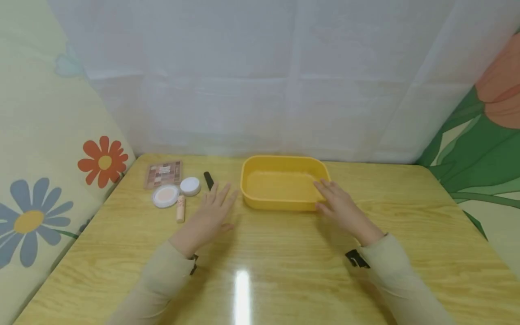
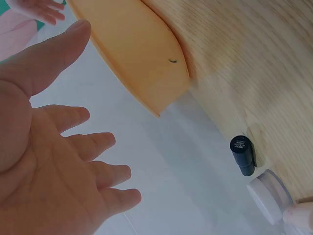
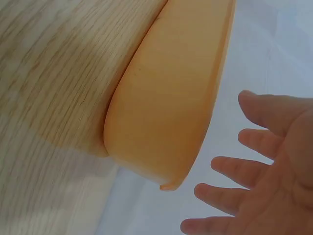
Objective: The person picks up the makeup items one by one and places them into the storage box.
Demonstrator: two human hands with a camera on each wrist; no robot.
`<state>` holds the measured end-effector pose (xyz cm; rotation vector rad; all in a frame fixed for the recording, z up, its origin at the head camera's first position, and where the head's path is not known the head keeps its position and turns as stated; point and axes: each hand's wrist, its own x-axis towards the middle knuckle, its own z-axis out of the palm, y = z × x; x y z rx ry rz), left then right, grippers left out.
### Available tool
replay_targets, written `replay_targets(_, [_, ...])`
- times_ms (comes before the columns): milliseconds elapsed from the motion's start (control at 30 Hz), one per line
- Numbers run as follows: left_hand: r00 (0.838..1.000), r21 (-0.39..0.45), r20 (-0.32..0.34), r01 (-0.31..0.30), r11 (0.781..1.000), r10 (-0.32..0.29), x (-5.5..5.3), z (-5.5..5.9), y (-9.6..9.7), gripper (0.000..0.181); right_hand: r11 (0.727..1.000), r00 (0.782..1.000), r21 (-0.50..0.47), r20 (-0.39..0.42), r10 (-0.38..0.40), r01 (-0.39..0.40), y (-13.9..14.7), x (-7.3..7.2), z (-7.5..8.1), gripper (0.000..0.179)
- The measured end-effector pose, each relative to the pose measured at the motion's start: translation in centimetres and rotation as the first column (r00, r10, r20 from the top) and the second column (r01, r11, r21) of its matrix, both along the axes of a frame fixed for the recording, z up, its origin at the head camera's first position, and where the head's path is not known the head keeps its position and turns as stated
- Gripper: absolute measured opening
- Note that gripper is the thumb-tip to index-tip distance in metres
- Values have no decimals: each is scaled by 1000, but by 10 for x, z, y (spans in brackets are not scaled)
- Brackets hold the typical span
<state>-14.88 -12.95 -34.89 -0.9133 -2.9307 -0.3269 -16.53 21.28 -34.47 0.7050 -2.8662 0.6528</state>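
A yellow plastic bin (image 1: 284, 204) stands on the wooden table toward the back. My right hand (image 1: 343, 210) is at the bin's right end with its fingers spread; in the right wrist view a gap shows between the hand (image 3: 264, 181) and the bin wall (image 3: 156, 107). To the left of the bin, my left hand (image 1: 207, 221) is held out with straight fingers and nothing in it. Just beyond its fingertips lies a black tube (image 1: 208, 180), partly hidden by them; the left wrist view shows this tube (image 2: 243, 154) apart from the hand (image 2: 63, 161).
Left of the left hand lie a makeup palette (image 1: 163, 174), a round compact (image 1: 165, 196), a white round jar (image 1: 190, 186) and a pale pink lipstick-like tube (image 1: 180, 209). A white cloth (image 1: 264, 90) hangs behind the table (image 1: 284, 271). Flower-patterned fabric (image 1: 36, 113) borders the sides.
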Motion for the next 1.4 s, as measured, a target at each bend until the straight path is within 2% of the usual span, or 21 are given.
replay_targets(200, [1000,19,19,-25,1000,25,0,-1,-4,81,994,997,-97,49,-51,55,3,-7,-3,53])
replay_targets(367, [999,39,27,-45,998,44,0,-2,-9,80,973,986,-188,119,-115,136,6,-16,-8,53])
replay_targets(533, [997,45,33,-64,997,63,2,-5,-15,81,947,975,-249,141,-170,201,10,-23,-16,54])
replay_targets(733, [998,39,-8,-66,997,66,4,-5,-23,80,917,961,-306,182,-207,255,10,-29,-22,55])
replay_targets(867, [999,35,-28,-43,998,44,2,-7,-23,78,893,948,-334,207,-244,303,10,-29,-23,54])
replay_targets(1033, [998,40,-17,-57,998,58,-1,-8,-25,76,842,931,-405,222,-288,357,10,-35,-27,47])
replay_targets(1200, [991,59,19,-134,989,133,-3,-9,-27,76,788,899,-440,287,-329,429,12,-38,-32,42])
replay_targets(1400, [981,46,8,-193,980,193,-11,-12,-31,77,724,869,-486,341,-359,490,12,-45,-29,38])
